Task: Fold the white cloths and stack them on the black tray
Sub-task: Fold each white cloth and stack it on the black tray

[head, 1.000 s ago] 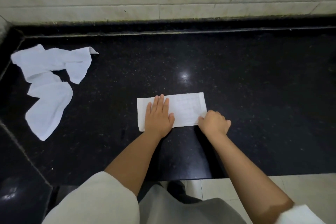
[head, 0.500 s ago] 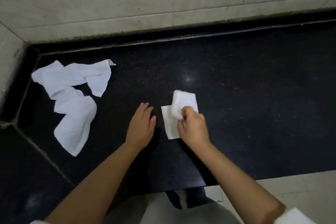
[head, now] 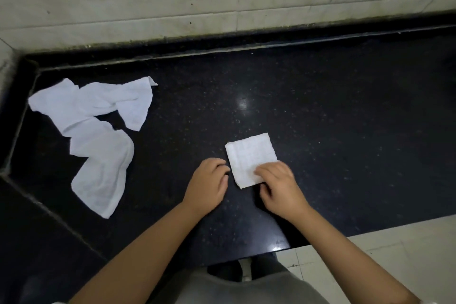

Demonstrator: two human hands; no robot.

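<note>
Head view. The folded cloth (head: 250, 159) now lies as a small square on the black counter (head: 345, 131); a second ago it was a long strip under both my hands, and half a second ago my right hand was carrying one end over the other. That fold is closed. My right hand (head: 278, 184) rests on the square's near right corner, fingers curled loosely over the fabric; I cannot tell whether they pinch it or only press. My left hand (head: 208, 184) has come off the cloth and sits just beside its left edge, fingers bent, holding nothing. Well to the left of both hands lie the unfolded cloths (head: 98, 131), rumpled and overlapping. No black tray is in view. I judge this cloth ready for stacking, with the heap on the left yet to be folded.
</note>
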